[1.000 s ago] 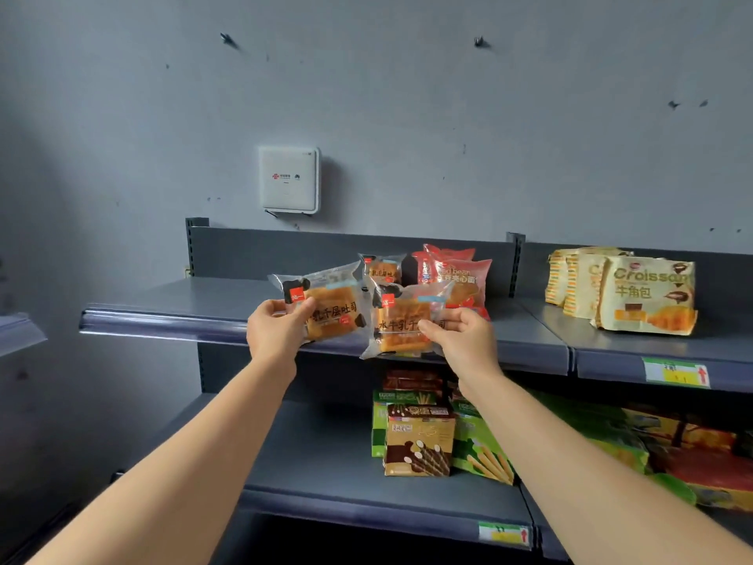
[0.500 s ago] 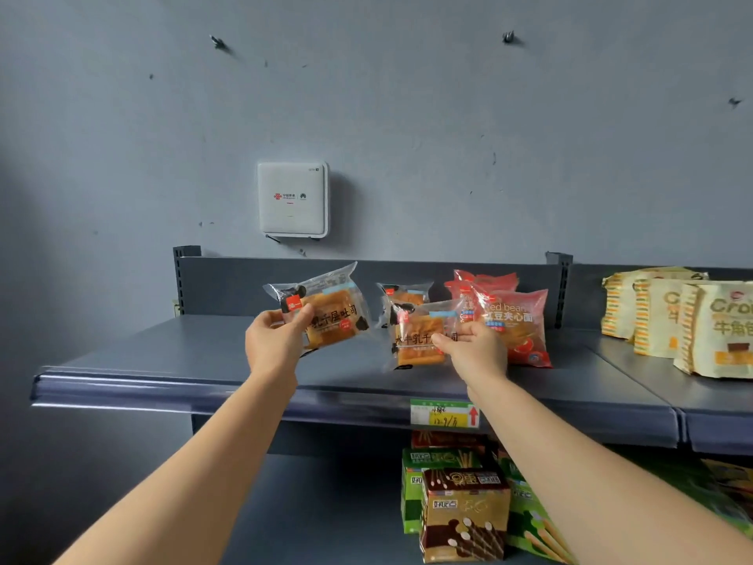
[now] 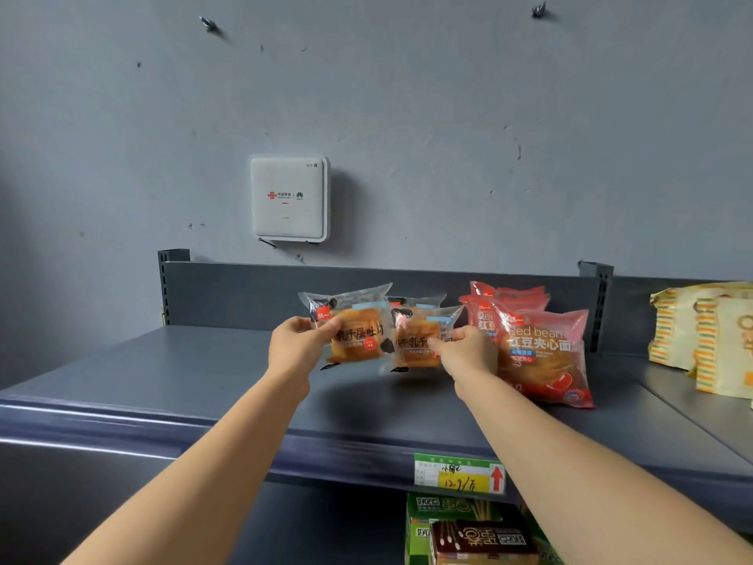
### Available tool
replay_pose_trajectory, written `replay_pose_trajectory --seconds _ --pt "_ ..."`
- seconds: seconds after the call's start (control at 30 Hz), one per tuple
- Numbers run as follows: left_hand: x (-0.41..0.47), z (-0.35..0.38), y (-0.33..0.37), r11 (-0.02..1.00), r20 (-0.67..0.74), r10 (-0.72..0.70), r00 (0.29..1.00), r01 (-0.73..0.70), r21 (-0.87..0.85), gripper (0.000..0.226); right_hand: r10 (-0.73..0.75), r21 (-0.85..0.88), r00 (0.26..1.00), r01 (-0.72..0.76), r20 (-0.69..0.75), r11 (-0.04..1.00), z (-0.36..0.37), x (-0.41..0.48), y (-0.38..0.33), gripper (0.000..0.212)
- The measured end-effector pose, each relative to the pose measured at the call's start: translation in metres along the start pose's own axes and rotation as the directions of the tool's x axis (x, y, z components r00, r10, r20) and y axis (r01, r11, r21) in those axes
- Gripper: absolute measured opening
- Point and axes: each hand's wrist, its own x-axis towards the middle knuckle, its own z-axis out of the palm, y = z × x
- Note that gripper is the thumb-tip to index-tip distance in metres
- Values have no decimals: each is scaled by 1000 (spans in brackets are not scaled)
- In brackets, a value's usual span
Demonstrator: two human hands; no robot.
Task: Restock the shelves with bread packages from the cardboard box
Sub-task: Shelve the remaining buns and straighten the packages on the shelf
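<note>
Your left hand (image 3: pixel 299 344) pinches one clear bread package (image 3: pixel 354 328) above the grey shelf (image 3: pixel 171 373); your right hand (image 3: pixel 468 352) grips another bread pack (image 3: pixel 419 340) just beside it. Both arms outstretched.

We see a dark grey top shelf (image 3: pixel 171 373); on it a stack of red bean bread packs (image 3: pixel 542 352) right of centre, 1 clear bread pack (image 3: pixel 415 301) at back, yellow striped croissant bags (image 3: pixel 709 336) far right.
</note>
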Motion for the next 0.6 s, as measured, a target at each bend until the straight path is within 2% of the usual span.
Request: replay_pose_trajectory --seconds 0.17,0.27,0.4,0.6 --pt "17 9 -7 995 119 -67 991 57 81 29 24 -57 1000 -25 -15 998 14 14 0 35" --pt "26 12 -9 988 183 -110 977 87 128 35 62 -81 998 -64 -23 995 19 22 -1 33" --pt "35 21 -10 979 233 -157 960 120 164 33 107 -110 993 -111 -42 988 23 30 -1 32" --pt "44 36 -15 975 266 -178 947 133 180 34 100 -116 992 -108 -73 987 28 33 -1 29"
